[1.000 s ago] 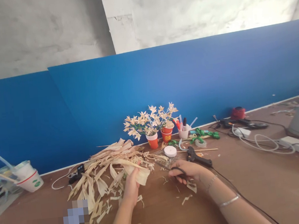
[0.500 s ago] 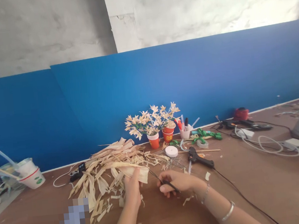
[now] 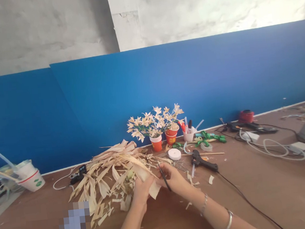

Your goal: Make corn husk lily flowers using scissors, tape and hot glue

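Observation:
A wide, pale strip of corn husk (image 3: 142,173) is pinched in my left hand (image 3: 141,193), its trimmed end hanging down toward me. My right hand (image 3: 173,179) has its fingers closed round dark-handled scissors (image 3: 164,177), and its fingertips meet the husk's right edge. The scissors stand nearly upright; their blades are hard to make out. Just behind my left hand spreads a heap of dry corn husks (image 3: 104,169), with small cut scraps around it.
Husk flowers (image 3: 153,123) stand in paper cups (image 3: 156,143) against the blue partition (image 3: 192,82). A white tape roll (image 3: 174,154) and a glue gun (image 3: 201,161), its cord trailing forward, lie right of centre. A white cup (image 3: 31,178) with straws stands left.
My right hand has moved left and up to the husk, turning the scissors more upright. The husk now slants down to the right, and the two hands are close together.

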The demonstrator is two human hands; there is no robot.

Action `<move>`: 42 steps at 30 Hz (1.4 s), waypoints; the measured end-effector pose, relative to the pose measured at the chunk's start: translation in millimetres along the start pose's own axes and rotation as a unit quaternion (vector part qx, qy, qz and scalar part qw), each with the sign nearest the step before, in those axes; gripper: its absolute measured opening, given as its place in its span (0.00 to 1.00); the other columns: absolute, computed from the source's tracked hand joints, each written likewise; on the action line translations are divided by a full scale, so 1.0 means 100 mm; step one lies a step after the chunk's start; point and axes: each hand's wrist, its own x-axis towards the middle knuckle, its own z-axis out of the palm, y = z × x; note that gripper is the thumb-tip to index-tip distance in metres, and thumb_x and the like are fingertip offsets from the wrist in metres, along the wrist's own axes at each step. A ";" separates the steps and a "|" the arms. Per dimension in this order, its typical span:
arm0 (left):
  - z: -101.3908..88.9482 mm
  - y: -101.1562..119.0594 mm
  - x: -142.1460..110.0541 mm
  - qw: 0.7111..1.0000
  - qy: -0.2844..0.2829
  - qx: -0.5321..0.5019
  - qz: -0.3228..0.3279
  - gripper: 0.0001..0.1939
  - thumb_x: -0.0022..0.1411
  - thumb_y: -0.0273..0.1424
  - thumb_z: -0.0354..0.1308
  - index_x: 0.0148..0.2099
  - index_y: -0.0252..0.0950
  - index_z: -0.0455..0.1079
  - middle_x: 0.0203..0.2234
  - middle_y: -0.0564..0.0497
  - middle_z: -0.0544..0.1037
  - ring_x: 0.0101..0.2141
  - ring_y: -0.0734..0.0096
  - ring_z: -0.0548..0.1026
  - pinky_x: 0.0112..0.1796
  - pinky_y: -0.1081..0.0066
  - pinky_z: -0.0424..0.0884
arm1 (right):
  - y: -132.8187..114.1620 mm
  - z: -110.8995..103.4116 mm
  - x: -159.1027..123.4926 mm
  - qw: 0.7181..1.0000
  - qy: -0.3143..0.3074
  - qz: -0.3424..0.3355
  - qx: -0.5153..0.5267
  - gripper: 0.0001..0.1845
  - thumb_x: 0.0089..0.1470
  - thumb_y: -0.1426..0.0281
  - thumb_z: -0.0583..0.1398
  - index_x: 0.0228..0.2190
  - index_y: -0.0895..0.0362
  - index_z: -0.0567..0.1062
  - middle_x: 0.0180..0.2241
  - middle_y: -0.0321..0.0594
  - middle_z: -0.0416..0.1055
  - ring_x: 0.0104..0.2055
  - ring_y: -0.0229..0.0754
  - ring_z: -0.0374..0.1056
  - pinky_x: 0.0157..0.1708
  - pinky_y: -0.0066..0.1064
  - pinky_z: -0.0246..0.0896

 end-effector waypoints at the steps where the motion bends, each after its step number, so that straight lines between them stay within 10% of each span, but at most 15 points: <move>1: 0.00 -0.01 0.00 1.000 -0.015 0.002 -0.001 0.27 0.38 0.33 0.70 0.43 0.29 0.71 0.29 0.42 0.79 0.30 0.57 0.78 0.31 0.65 0.73 | -0.01 0.01 0.00 1.000 0.009 0.006 0.009 0.23 0.33 0.67 0.70 0.32 0.55 0.67 0.24 0.31 0.65 0.26 0.35 0.61 0.26 0.26 0.55; 10: 0.10 0.20 -0.27 0.984 -0.117 -0.121 -0.053 0.32 0.42 0.34 0.70 0.50 0.30 0.67 0.38 0.40 0.79 0.38 0.53 0.77 0.39 0.62 0.73 | -0.17 -0.01 -0.05 0.981 0.048 0.082 0.168 0.20 0.35 0.66 0.68 0.31 0.56 0.68 0.18 0.26 0.61 0.17 0.29 0.53 0.15 0.21 0.44; 14: 0.07 0.19 -0.28 0.976 -0.144 -0.153 -0.061 0.25 0.44 0.35 0.69 0.46 0.32 0.70 0.33 0.46 0.80 0.29 0.67 0.77 0.30 0.72 0.72 | -0.18 -0.01 -0.06 0.968 0.030 0.087 0.232 0.19 0.35 0.68 0.67 0.31 0.56 0.67 0.17 0.25 0.59 0.16 0.28 0.49 0.15 0.22 0.42; 20: -0.13 0.14 -0.08 0.986 -0.139 0.001 -0.095 0.16 0.40 0.35 0.71 0.26 0.31 0.69 0.09 0.60 0.65 0.09 0.89 0.53 0.10 0.84 0.39 | -0.19 -0.12 -0.04 0.981 0.038 0.048 0.184 0.19 0.36 0.68 0.67 0.31 0.56 0.66 0.18 0.26 0.59 0.19 0.29 0.50 0.18 0.22 0.43; 25: -0.11 0.23 -0.11 0.986 -0.127 -0.065 -0.090 0.15 0.40 0.30 0.71 0.31 0.32 0.71 0.24 0.51 0.77 0.25 0.78 0.74 0.24 0.82 0.67 | -0.17 -0.15 -0.03 0.988 0.029 0.028 0.146 0.17 0.37 0.69 0.65 0.31 0.56 0.66 0.17 0.25 0.58 0.18 0.29 0.49 0.18 0.22 0.41; 29: -0.02 0.20 -0.15 0.980 -0.178 -0.067 -0.063 0.19 0.40 0.30 0.71 0.36 0.31 0.73 0.30 0.48 0.77 0.27 0.76 0.73 0.27 0.78 0.67 | -0.16 -0.13 -0.04 0.991 0.000 0.037 0.131 0.17 0.37 0.70 0.65 0.32 0.57 0.67 0.19 0.26 0.60 0.19 0.29 0.50 0.18 0.22 0.43; 42: 0.14 0.11 -0.19 0.998 0.043 -0.029 0.029 0.19 0.36 0.39 0.71 0.23 0.31 0.69 0.13 0.56 0.69 0.15 0.81 0.62 0.15 0.79 0.51 | -0.19 -0.02 -0.07 0.991 -0.020 0.100 0.081 0.19 0.33 0.73 0.67 0.31 0.57 0.68 0.21 0.28 0.65 0.20 0.31 0.59 0.20 0.22 0.48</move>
